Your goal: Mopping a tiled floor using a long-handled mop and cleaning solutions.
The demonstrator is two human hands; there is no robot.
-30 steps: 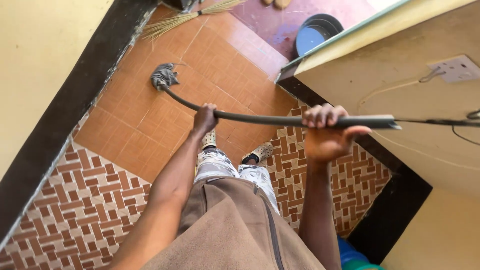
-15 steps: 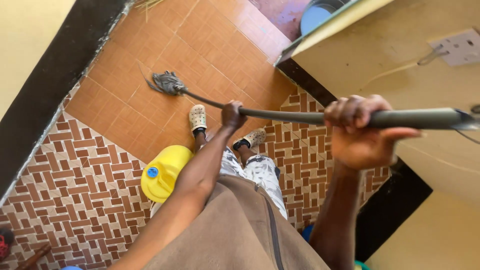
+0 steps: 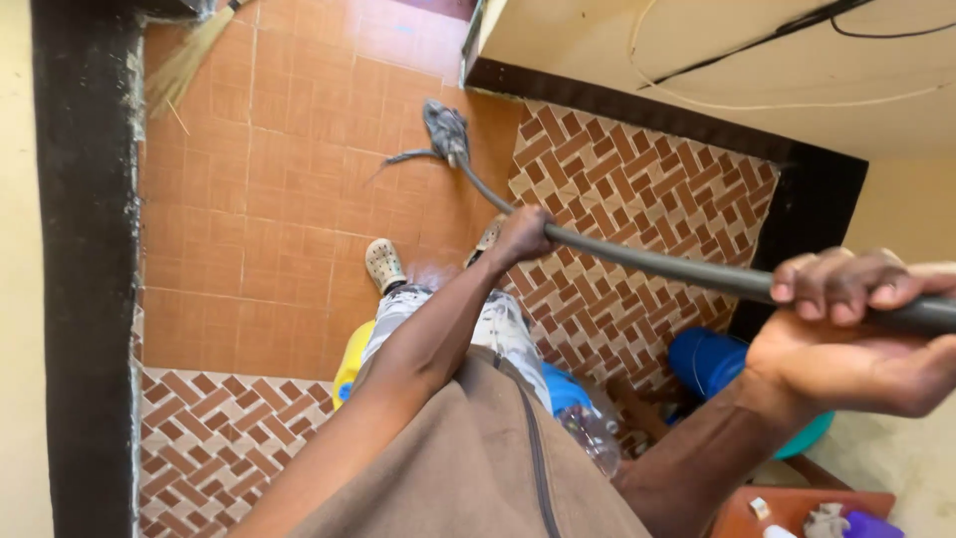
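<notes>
I hold a long dark mop handle (image 3: 647, 264) with both hands. My left hand (image 3: 523, 234) grips it partway down, above my feet. My right hand (image 3: 846, 334) is wrapped around its upper end at the right edge of the view. The grey stringy mop head (image 3: 445, 128) rests on the wet orange floor tiles (image 3: 279, 199) near the base of a yellow wall corner. My feet in pale perforated clogs (image 3: 383, 264) stand on the orange tiles.
A straw broom (image 3: 184, 65) leans at the dark left wall base. A yellow jerrycan (image 3: 351, 364) sits by my legs; a blue container (image 3: 702, 359) and clear plastic bottle (image 3: 588, 428) lie right of me. Patterned brick-style tiles (image 3: 627, 199) cover the floor on the right. Cables run along the yellow wall (image 3: 697, 50).
The mop head has swung from the left side of the orange tiles to the right, up against the wall corner. My view has turned, and my right hand sits lower in the view.
</notes>
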